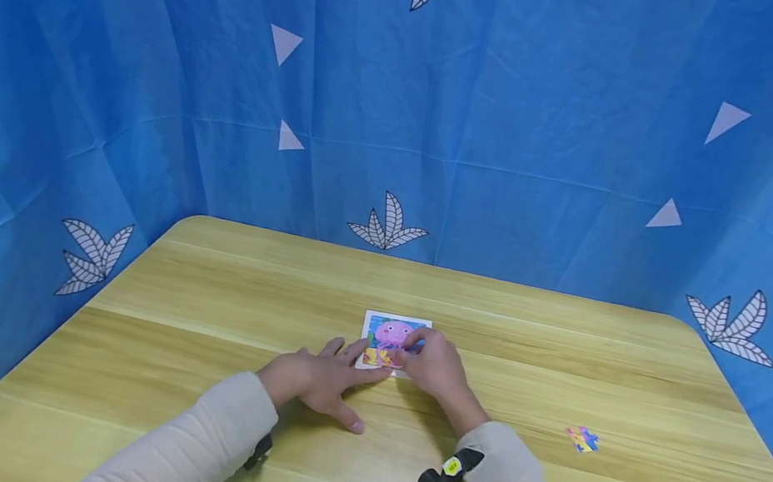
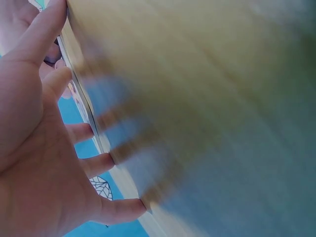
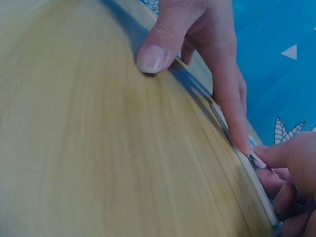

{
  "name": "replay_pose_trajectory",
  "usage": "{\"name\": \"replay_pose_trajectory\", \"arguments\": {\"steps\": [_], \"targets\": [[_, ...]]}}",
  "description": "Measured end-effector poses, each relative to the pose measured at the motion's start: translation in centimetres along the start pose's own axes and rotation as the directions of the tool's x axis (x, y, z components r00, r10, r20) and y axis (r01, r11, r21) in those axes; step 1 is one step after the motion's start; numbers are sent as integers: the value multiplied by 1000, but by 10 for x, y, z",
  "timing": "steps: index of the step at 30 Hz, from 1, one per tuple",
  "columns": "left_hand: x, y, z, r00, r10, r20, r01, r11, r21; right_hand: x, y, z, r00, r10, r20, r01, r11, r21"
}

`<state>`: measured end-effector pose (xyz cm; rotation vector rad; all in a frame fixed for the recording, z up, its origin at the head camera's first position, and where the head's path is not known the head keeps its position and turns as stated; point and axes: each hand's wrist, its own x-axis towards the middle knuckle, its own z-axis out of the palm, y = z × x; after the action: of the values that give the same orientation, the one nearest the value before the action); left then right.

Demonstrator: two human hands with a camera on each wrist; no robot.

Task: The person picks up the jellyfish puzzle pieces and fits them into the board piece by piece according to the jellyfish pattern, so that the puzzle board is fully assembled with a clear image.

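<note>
A small picture puzzle (image 1: 393, 331) in a white frame lies on the table, showing a pink jellyfish on blue over a yellow bottom strip. My left hand (image 1: 326, 381) spreads its fingers over the frame's lower left, with the thumb (image 2: 44, 29) out to the side. The left index fingertip (image 3: 242, 143) presses at the near edge, close to the right hand. Between thumb and index finger my right hand (image 1: 438, 365) pinches a small puzzle piece (image 3: 257, 159) over the right side of the picture. The right hand covers part of the picture there.
Two or more loose puzzle pieces in pink, yellow and blue form a small cluster (image 1: 583, 439) on the table to the right of the right forearm. The wooden table (image 1: 140, 404) ends at a blue patterned curtain (image 1: 563, 134) behind and at the sides.
</note>
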<state>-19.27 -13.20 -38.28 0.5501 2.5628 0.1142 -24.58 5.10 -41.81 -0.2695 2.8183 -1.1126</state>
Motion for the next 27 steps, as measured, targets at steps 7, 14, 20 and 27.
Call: {"name": "replay_pose_trajectory", "arguments": {"steps": [7,14,20,27], "targets": [[0,1,-1,1000,3,0,-3,1000,-1,2,1,0,1000,18,12,-17,999,-38],[0,0,0,1000,6,5,-6,1000,-9,1,0,0,1000,18,17,-16,997,-74],[0,0,1,1000,3,3,-3,1000,-2,0,1,1,999,25,20,-23,994,-111],[0,0,0,1000,-6,0,6,1000,1,0,0,2,999,41,12,-39,991,-129]]}}
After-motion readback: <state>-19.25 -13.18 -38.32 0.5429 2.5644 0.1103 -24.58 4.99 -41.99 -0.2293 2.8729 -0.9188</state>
